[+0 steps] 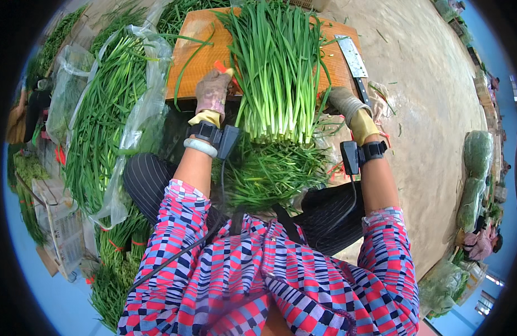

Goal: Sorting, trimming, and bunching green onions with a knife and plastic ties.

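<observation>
A thick bunch of garlic chives [281, 73], leaves pointing away and pale stems toward me, lies across an orange-brown wooden board [199, 53]. My left hand [211, 94], in a soiled glove, is at the bunch's left side. Its fingers pinch an orange-red strip [220, 67], which runs down toward the stems. At the right edge of the bunch is my gloved right hand [347, 103], fingers curled in; what they hold, if anything, is hidden. A cleaver [352, 59] with a black handle rests on the board's right edge, its handle close to my right hand.
Loose green trimmings [275, 176] are heaped below the board, between my knees. On the left, a clear plastic bag [152, 84] holds more long greens, with a white crate [59, 224] beyond. Red strips [339, 171] lie on the concrete floor [426, 112]. Wrapped bundles [476, 168] stand far right.
</observation>
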`<action>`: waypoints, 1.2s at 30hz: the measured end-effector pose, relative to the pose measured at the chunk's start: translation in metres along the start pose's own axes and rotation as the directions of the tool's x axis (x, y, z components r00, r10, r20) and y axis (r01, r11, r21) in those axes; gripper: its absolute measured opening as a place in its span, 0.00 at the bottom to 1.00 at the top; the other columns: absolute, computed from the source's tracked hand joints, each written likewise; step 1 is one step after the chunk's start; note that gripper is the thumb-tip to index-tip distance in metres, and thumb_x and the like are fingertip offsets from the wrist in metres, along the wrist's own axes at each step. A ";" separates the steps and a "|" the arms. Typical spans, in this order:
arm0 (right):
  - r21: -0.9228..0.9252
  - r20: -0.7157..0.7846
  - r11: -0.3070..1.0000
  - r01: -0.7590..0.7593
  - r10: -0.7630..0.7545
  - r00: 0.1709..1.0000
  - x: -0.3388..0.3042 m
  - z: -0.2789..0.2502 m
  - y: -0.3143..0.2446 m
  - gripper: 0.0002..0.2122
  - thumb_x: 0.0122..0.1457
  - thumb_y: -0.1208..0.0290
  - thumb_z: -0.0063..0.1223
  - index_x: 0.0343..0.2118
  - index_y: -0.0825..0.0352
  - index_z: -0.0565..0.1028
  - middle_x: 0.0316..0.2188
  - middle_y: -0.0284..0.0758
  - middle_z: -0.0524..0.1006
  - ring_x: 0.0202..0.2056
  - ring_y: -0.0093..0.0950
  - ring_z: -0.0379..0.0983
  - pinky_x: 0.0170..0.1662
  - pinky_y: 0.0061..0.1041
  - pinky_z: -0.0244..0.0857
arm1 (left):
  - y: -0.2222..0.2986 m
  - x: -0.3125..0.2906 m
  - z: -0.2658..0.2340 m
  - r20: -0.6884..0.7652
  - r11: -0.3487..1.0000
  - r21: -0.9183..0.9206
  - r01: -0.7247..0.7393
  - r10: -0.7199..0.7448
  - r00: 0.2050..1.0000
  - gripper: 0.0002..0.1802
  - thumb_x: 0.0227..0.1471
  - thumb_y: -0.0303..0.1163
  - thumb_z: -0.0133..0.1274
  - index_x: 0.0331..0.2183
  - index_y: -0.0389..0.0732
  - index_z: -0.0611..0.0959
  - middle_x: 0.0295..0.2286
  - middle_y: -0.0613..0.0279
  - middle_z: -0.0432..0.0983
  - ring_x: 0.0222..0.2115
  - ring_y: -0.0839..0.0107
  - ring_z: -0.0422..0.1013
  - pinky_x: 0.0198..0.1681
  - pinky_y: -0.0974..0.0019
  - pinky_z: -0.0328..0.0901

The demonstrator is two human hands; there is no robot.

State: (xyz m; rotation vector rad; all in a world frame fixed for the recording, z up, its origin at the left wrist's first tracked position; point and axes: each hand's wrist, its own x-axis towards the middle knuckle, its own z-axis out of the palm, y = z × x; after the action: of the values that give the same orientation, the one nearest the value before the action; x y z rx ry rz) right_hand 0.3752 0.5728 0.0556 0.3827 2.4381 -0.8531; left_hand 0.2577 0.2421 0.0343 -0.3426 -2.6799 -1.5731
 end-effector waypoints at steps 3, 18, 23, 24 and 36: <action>-0.768 0.055 0.584 0.262 -0.347 0.936 -0.027 -0.015 -0.038 0.09 0.51 0.70 0.46 0.33 0.65 0.76 0.32 0.44 0.76 0.34 0.39 0.74 0.37 0.31 0.68 | 0.048 -0.008 0.006 0.124 0.858 -0.492 0.148 -0.099 0.987 0.06 0.43 0.27 0.60 0.26 0.37 0.80 0.22 0.71 0.73 0.21 0.82 0.66 0.23 0.76 0.60; -0.458 -0.276 0.875 -0.159 0.031 0.961 -0.032 -0.013 -0.143 0.17 0.51 0.58 0.44 0.36 0.64 0.76 0.36 0.45 0.76 0.41 0.39 0.72 0.43 0.36 0.65 | 0.116 0.002 0.014 0.445 0.982 0.002 -0.189 0.168 0.879 0.13 0.42 0.38 0.58 0.25 0.38 0.79 0.18 0.64 0.71 0.21 0.76 0.64 0.27 0.71 0.61; -0.188 -0.106 0.982 0.034 -0.054 0.993 -0.009 -0.019 -0.099 0.13 0.52 0.64 0.45 0.26 0.67 0.78 0.22 0.38 0.78 0.27 0.27 0.77 0.33 0.24 0.68 | 0.114 0.002 0.018 0.460 0.991 -0.079 -0.105 0.129 0.879 0.12 0.41 0.36 0.59 0.25 0.38 0.78 0.17 0.64 0.70 0.20 0.76 0.63 0.26 0.70 0.60; -0.234 -0.167 0.972 0.018 -0.059 0.984 -0.009 -0.015 -0.101 0.13 0.52 0.63 0.43 0.27 0.64 0.79 0.27 0.39 0.78 0.33 0.31 0.75 0.37 0.28 0.66 | 0.118 -0.001 0.016 0.428 0.988 -0.013 -0.157 0.147 0.892 0.11 0.41 0.35 0.59 0.24 0.38 0.78 0.17 0.65 0.70 0.20 0.76 0.63 0.26 0.70 0.60; -0.407 -0.517 0.874 -0.267 0.021 0.856 -0.040 0.002 -0.167 0.12 0.52 0.65 0.43 0.31 0.61 0.79 0.32 0.39 0.78 0.36 0.37 0.76 0.34 0.36 0.68 | 0.111 0.011 0.020 0.372 0.903 -0.425 0.065 0.108 0.922 0.08 0.43 0.32 0.60 0.21 0.39 0.79 0.18 0.74 0.71 0.21 0.84 0.62 0.25 0.77 0.59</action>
State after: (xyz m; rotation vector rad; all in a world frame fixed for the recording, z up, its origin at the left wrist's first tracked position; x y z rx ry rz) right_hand 0.3386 0.4412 0.1592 0.6617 2.9251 -0.0659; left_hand 0.2708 0.3136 0.1211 -0.7671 -2.5230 -2.3078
